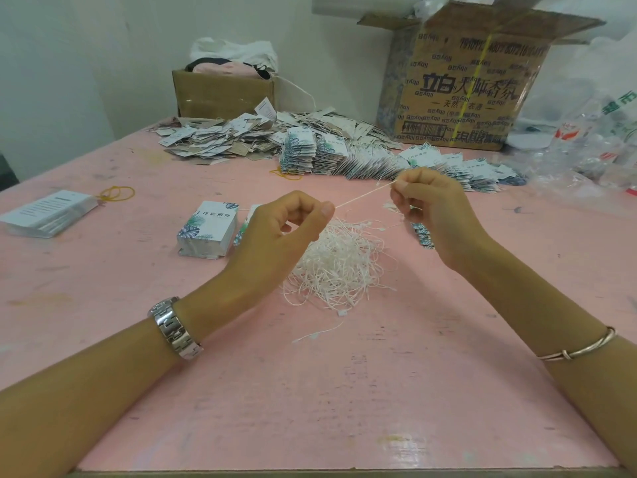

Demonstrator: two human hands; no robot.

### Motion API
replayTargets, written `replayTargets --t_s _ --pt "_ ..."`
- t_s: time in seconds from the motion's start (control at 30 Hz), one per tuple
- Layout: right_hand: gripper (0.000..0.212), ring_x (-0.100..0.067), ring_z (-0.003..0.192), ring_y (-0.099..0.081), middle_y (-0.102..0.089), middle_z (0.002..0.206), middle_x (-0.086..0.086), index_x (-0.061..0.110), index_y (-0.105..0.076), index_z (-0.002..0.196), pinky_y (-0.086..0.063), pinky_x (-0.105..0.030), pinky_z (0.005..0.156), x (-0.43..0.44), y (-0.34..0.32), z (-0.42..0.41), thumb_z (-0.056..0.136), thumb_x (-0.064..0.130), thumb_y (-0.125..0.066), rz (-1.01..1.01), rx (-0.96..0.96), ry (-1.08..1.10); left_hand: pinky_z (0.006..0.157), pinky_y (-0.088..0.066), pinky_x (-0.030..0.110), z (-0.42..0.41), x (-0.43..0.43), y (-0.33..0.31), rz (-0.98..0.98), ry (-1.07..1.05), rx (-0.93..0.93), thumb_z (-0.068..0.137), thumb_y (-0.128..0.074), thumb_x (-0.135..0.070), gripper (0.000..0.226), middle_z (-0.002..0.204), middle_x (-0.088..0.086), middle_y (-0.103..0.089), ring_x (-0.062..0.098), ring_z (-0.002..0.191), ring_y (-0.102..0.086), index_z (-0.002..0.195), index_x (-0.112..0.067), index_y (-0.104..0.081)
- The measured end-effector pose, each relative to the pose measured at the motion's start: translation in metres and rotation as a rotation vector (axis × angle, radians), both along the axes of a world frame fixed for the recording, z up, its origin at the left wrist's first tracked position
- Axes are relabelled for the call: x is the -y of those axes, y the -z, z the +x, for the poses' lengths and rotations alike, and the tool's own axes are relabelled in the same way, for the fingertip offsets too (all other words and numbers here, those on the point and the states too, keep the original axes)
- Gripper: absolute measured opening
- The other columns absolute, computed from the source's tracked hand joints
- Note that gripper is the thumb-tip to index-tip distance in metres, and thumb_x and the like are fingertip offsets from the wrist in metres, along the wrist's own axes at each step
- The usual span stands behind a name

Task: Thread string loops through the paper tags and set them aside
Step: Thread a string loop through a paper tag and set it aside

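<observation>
The left hand (279, 229) is pinching one end of a single white string (362, 196), thumb against forefinger, and the right hand (427, 205) is pinching the other end. Both grips are clamped on it, and it is running taut between them above the tabletop (344, 391).

It is hanging right over the tangled pile of strings (339, 267). This looks like the straightening step, just ahead of threading.

To do it well, the line should be stretched gently so the loop is lying flat and untwisted. The grip should be sitting close to the tip, so a short, stiff end is leading into the tag's hole.

A few printed tags (422, 236) are showing under the right hand. Whether the lower fingers are holding them or they are lying on the tabletop, I cannot tell.

A fresh stack of tags (208, 232) is waiting just left of the left hand, and rows of strung tags (379, 163) are lining up at the back. That is probably where this one will go once it is threaded.

One risk is stray strands from the pile snagging the line.
</observation>
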State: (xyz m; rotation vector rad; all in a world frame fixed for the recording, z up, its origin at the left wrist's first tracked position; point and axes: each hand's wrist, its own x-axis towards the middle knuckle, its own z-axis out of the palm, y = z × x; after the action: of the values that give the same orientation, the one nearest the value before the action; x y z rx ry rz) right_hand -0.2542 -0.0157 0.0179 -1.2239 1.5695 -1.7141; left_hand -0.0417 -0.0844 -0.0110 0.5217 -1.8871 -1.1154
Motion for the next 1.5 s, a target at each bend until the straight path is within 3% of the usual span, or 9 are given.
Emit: replayTargets --t_s 0.27,0.43,0.53,0.63,0.83,0.93,1.13,1.23,1.5 --pt "0.023 -0.004 0.043 -0.043 -0.061 0.054 0.007 0.013 -0.061 0.067 -0.030 -0.023 0.048 0.002 0.006 -0.011 0.087 0.002 -0.058 0.265 -0.235 0.248 0.093 -0.046 0.041 0.001 0.001 -0.002 0.031 -0.004 -0.013 0.099 -0.053 -0.025 0.015 0.079 -0.010 -0.065 0.007 0.081 -0.057 0.088 -0.025 -0.063" --pt "0.020 -0.016 0.085 -0.064 -0.071 0.089 -0.002 0.014 -0.077 0.082 -0.050 -0.030 0.073 0.000 0.011 -0.006 0.088 0.010 -0.058 0.599 -0.674 0.140 0.085 -0.048 0.038 0.002 0.003 -0.001 0.028 -0.051 -0.028 0.094 -0.060 -0.030 0.011 0.073 -0.012 -0.067 0.004 0.078 -0.060 0.090 -0.024 -0.068" --pt "0.022 -0.016 0.088 -0.061 -0.070 0.102 -0.005 0.011 -0.074 0.101 -0.047 -0.026 0.071 -0.001 0.012 0.007 0.095 0.019 -0.054 0.438 -0.917 0.206 0.070 -0.048 0.032 0.002 0.007 0.001 0.019 -0.072 -0.041 0.091 -0.065 -0.032 0.013 0.072 -0.009 -0.069 0.004 0.073 -0.060 0.087 -0.020 -0.070" --pt "0.025 -0.009 0.095 -0.056 -0.064 0.110 0.003 0.018 -0.067 0.114 -0.042 -0.024 0.077 -0.006 0.011 0.027 0.101 0.031 -0.051 0.097 -0.726 -0.006 0.053 -0.038 0.007 0.002 0.008 0.004 -0.019 -0.068 -0.022 0.088 -0.069 -0.034 0.015 0.066 -0.012 -0.068 -0.006 0.052 -0.051 0.078 -0.022 -0.069" --pt "0.015 -0.023 0.094 -0.064 -0.069 0.094 -0.009 -0.001 -0.063 0.105 -0.049 -0.038 0.091 -0.008 0.017 0.045 0.098 0.010 -0.055 -0.024 -0.454 -0.358 0.048 -0.034 0.002 0.002 0.008 0.007 -0.047 -0.052 0.029 0.087 -0.071 -0.034 0.015 0.064 -0.014 -0.068 -0.010 0.043 -0.048 0.079 -0.021 -0.072" --pt "0.011 -0.016 0.083 -0.062 -0.067 0.086 -0.006 -0.003 -0.063 0.099 -0.050 -0.027 0.079 -0.006 0.020 0.042 0.093 0.006 -0.061 -0.006 -0.432 -0.339 0.047 -0.034 0.002 0.002 0.007 0.009 -0.068 -0.063 0.063 0.087 -0.070 -0.035 0.017 0.065 -0.012 -0.069 -0.011 0.042 -0.047 0.083 -0.019 -0.073" --pt "0.011 -0.011 0.074 -0.059 -0.063 0.074 -0.002 0.009 -0.060 0.083 -0.047 -0.021 0.080 -0.002 0.021 0.038 0.092 0.002 -0.061 -0.041 -0.206 -0.314 0.061 -0.042 0.022 0.007 0.013 0.003 -0.292 -0.211 0.148 0.096 -0.056 -0.039 0.022 0.078 -0.015 -0.068 0.000 0.068 -0.056 0.096 -0.022 -0.070" --pt "0.005 -0.015 0.072 -0.057 -0.060 0.070 -0.001 0.010 -0.059 0.079 -0.048 -0.025 0.079 0.000 0.020 0.038 0.084 0.009 -0.062 -0.099 -0.074 -0.316 0.084 -0.035 0.037 0.016 0.024 -0.005 -0.618 -0.457 0.411 0.100 -0.052 -0.028 0.021 0.105 -0.010 -0.067 0.017 0.095 -0.057 0.113 -0.023 -0.067" --pt "0.014 -0.009 0.048 -0.022 -0.026 0.060 0.004 0.015 -0.057 0.079 -0.024 -0.017 0.044 0.000 0.014 0.035 0.091 0.008 -0.060 -0.033 0.188 -0.307 0.089 -0.029 0.038 0.037 0.042 -0.024 -0.814 -0.504 0.805 0.083 -0.061 -0.026 0.035 0.121 -0.005 -0.065 0.021 0.115 -0.046 0.117 -0.025 -0.070"
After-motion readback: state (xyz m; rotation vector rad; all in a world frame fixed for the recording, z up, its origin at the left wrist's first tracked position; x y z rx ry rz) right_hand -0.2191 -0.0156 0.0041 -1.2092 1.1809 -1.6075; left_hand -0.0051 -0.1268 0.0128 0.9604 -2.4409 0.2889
